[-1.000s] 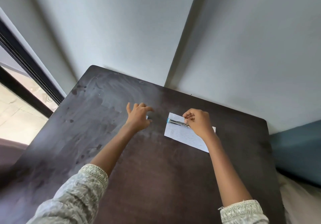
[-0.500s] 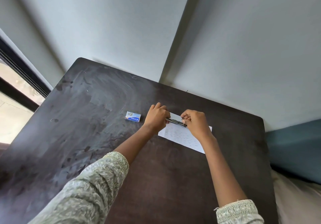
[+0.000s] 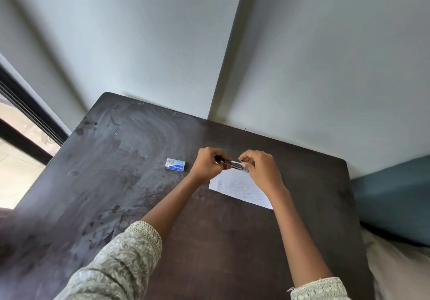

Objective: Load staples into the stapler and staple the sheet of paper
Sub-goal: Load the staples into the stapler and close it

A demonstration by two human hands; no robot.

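A small metal stapler (image 3: 232, 164) is held just above the far edge of a white sheet of paper (image 3: 237, 186) on the dark table (image 3: 116, 183). My left hand (image 3: 207, 165) grips its left end and my right hand (image 3: 260, 170) pinches its right end. Much of the stapler is hidden by my fingers, so I cannot tell whether it is open. A small blue box of staples (image 3: 175, 164) lies flat on the table, a short way left of my left hand.
The table stands against a pale grey wall (image 3: 162, 43). A dark window frame (image 3: 25, 113) runs along the left. A blue cushion (image 3: 393, 197) and light fabric (image 3: 400, 271) lie past the table's right edge.
My left hand left the staple box, moved right and took hold of the stapler's left end. The stapler now hangs a little above the paper between both hands.
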